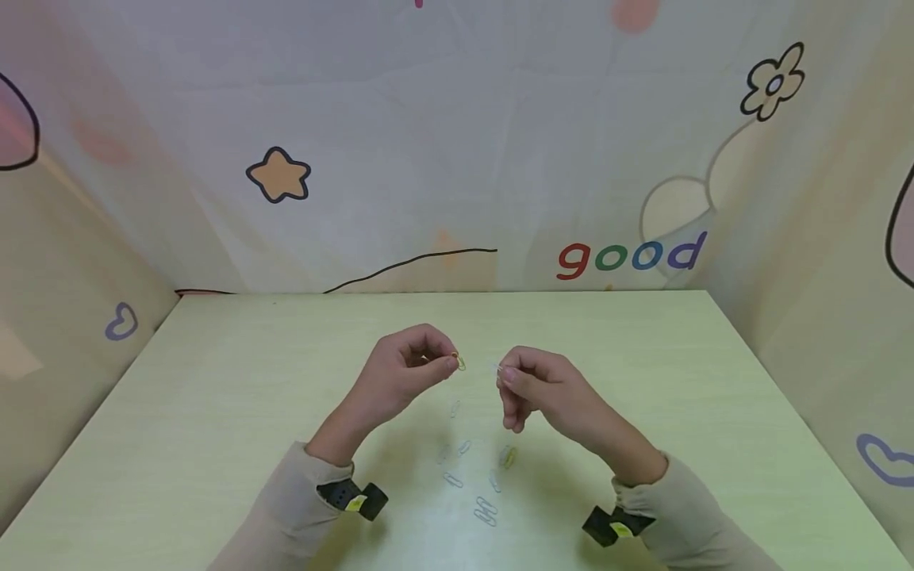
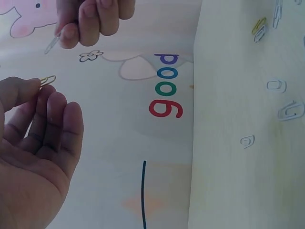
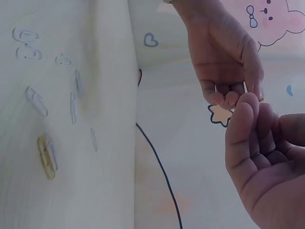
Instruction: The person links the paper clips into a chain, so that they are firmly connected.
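This is a small screened-off booth: creased cloth (image 1: 428, 119), printed with a star (image 1: 278, 174), a flower (image 1: 773, 83), a heart (image 1: 121, 321) and the word "good" (image 1: 631, 255), walls three sides of a pale worktop (image 1: 250, 381). Whether home, office or studio, I cannot tell.

Left hand (image 2: 40, 152) pinching yellow paperclip (image 2: 48, 80), right hand (image 2: 93, 20) gripping silver paperclip (image 2: 51, 45)

Beneath the grip, pale tabletop (image 1: 250, 381); beyond it, printed backdrop (image 1: 428, 119), orange star (image 1: 278, 174) leftward, "good" lettering (image 1: 633, 255) and flower (image 1: 774, 85) rightward of the grip.
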Available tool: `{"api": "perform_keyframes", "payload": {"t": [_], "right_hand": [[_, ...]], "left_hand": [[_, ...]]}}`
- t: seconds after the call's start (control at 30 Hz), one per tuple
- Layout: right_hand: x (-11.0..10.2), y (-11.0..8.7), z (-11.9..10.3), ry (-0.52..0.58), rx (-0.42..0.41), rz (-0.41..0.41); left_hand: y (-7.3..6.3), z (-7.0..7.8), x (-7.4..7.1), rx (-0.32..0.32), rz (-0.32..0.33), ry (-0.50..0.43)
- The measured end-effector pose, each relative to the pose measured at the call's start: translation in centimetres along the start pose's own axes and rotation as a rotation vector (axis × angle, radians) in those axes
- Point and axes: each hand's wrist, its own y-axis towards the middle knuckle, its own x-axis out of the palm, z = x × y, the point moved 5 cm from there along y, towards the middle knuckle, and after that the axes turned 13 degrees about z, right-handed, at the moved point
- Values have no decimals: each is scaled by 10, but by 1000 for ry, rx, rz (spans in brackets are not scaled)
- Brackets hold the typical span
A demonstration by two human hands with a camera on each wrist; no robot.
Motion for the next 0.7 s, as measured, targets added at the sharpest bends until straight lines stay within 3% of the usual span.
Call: {"api": "perform_keyframes", "payload": {"t": [0.43, 0.7], "right_hand": [[10, 3, -13, -3, -15, -49], [13, 2, -14, -4, -11, -58]], "left_hand": [[-3, 15, 8, 57, -56, 1], [-5, 16, 6, 56, -66, -75]]}}
